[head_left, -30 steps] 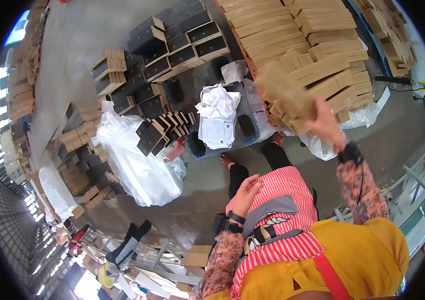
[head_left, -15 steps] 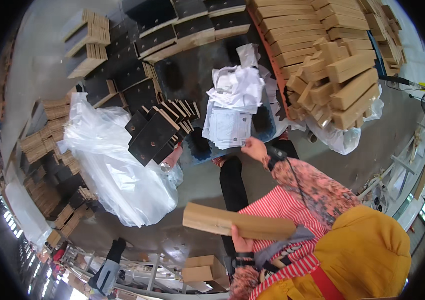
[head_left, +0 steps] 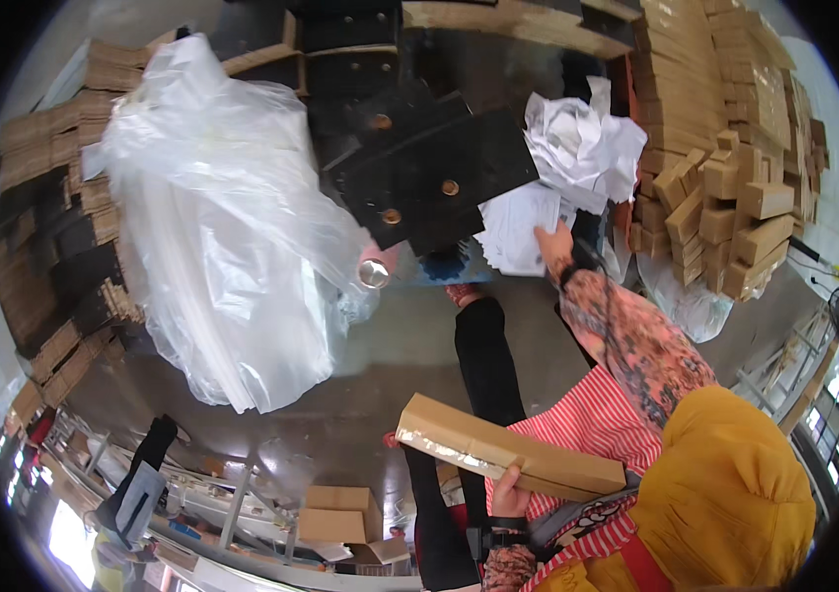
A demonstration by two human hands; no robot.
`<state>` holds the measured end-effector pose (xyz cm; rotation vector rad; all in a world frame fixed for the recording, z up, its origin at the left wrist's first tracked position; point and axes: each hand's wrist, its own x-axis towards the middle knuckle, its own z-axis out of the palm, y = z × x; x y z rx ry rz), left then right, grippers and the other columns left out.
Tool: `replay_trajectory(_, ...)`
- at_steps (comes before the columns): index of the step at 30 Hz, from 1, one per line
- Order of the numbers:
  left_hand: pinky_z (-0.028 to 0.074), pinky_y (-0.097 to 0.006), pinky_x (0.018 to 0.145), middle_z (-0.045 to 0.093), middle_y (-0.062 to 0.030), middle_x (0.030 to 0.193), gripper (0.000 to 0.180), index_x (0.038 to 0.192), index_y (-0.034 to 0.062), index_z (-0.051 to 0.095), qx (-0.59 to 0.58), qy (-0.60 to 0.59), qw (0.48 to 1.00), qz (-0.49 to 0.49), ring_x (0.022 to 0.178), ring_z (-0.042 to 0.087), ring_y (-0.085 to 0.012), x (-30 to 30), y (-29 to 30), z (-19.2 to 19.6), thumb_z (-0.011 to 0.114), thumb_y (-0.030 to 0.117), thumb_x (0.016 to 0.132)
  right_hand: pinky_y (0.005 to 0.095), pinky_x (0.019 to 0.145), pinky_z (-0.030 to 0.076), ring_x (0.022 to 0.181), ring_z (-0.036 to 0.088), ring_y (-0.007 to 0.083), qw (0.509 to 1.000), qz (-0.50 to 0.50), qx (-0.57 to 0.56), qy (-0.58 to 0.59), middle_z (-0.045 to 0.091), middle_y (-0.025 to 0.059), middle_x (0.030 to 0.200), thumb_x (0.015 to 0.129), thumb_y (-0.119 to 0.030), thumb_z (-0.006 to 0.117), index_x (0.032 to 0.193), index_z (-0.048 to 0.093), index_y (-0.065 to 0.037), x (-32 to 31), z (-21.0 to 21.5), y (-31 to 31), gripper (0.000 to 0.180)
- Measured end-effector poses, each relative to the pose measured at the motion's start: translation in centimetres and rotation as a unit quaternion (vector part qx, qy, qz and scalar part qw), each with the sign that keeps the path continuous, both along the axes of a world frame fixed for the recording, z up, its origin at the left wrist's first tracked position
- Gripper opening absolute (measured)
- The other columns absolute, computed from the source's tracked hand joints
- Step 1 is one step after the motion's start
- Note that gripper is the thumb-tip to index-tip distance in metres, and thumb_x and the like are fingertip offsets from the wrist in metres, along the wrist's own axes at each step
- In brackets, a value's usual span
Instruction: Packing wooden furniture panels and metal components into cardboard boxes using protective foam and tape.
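Note:
A long, narrow brown cardboard box (head_left: 513, 452) lies slantwise across my lap, clear tape shining along its side. My left hand (head_left: 510, 493) grips its lower edge near the middle. With my arm stretched forward, my right hand (head_left: 554, 247) has its fingers closed at the right edge of a stack of printed white sheets (head_left: 518, 229); the fingertips are small in view. Crumpled white paper (head_left: 582, 148) lies just beyond the stack. Dark flat panels (head_left: 439, 173) with round holes are piled to the left of the sheets.
A large heap of clear plastic film (head_left: 232, 237) covers the floor at left, a pink roll (head_left: 377, 268) beside it. Brown boxes (head_left: 735, 217) are piled at right. Stacked board pieces (head_left: 54, 217) stand far left. Another person (head_left: 133, 493) and an open carton (head_left: 338, 515) are at lower left.
The view has shifted, and the sheets now appear farther right. My right hand has gone from their lower corner to their right edge. The box in my left hand has tilted, showing its taped side.

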<state>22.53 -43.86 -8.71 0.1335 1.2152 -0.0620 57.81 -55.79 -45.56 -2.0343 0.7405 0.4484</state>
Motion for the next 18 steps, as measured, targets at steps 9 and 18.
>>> replay_trajectory(9, 0.044, -0.051, 0.111, 0.057, -0.0146, 0.141, 0.064, 0.148, 0.0007, 0.042, -0.027, -0.138, 0.986, 0.086, 0.128, 0.057, -0.0331, 8.8, 5.1, 1.7, 0.065, 0.029, 0.095, 0.0481, 0.07, 0.054, 0.082, 0.067, 0.0454, 0.814, 0.574, 0.094, -0.001, 0.07, 0.0226, 0.089, 0.088, -0.027, 0.068, 0.107, 0.066, -0.006, -3.4, 41.4, 5.2, 0.029)
replay_trajectory(18, 0.049, -0.051, 0.106, 0.063, -0.0134, 0.132, 0.066, 0.139, 0.0025, 0.052, 0.072, -0.116, 0.985, 0.101, 0.122, 0.061, -0.0333, 5.4, 7.8, 1.9, 0.073, 0.037, 0.087, 0.0413, 0.087, 0.053, 0.098, 0.068, 0.0327, 0.62, 0.731, 0.242, 0.151, 0.07, 0.0227, 0.112, 0.088, -0.041, 0.072, 0.121, 0.064, 0.0, 1.1, 46.5, 15.5, 0.053)
